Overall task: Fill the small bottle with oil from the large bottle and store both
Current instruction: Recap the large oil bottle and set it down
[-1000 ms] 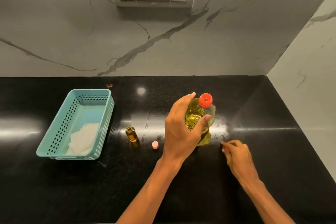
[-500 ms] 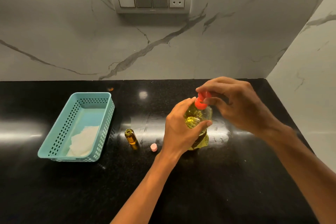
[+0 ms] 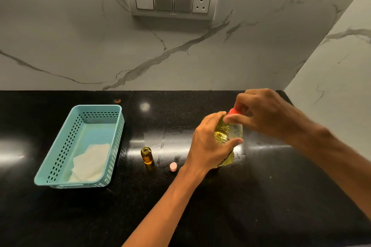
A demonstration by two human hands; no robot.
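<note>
While left fingers (image 3: 217, 116) grip large bottle (image 3: 227, 132), right fingers (image 3: 235, 119) seemingly pinch cap (image 3: 232, 111) — small bottle (image 3: 147, 156), basket (image 3: 60, 147) leftward.

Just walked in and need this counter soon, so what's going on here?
A person is handling the large bottle of oil: the left hand grips its body on the black counter while the right hand pinches its red cap. The small bottle stands uncapped to the left, its pink cap beside it. The teal basket holds only a white tissue; neither bottle is stored yet.
</note>
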